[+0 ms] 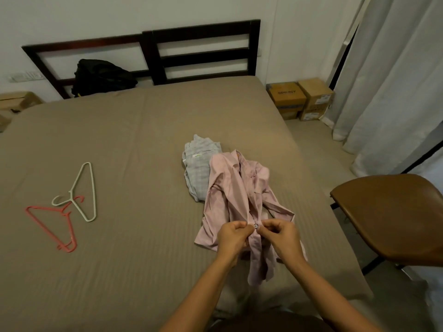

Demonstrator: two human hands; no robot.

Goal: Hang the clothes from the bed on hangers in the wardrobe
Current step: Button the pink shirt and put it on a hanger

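Pink long-sleeved cotton shirt (237,188) lies crumpled on the taupe-sheeted bed (131,140), towards its right edge, collar pointing at the headboard and hem hanging towards the person. Both hands meet at its front placket, either side of a small dark button (255,226). The left hand (232,238) has a narrow grip, fingers curled and pinching the fabric just left of the button. The right hand (282,236) also has a narrow grip, thumb and fingers pinching the cloth just right of it.

A folded grey checked shirt (199,168) lies partly under the pink one's upper left side, touching it. Well apart on the left of the bed lie two plastic hangers: a white hanger (93,195) whose hook crosses over the top of a coral-pink hanger (72,245).

A black backpack (100,76) leans against the dark wooden slatted headboard (206,56). Brown cardboard boxes (287,97) stand on the floor beside the bed's far right corner, next to pale curtains (395,80). A brown padded chair seat (393,212) stands near the bed's right side.
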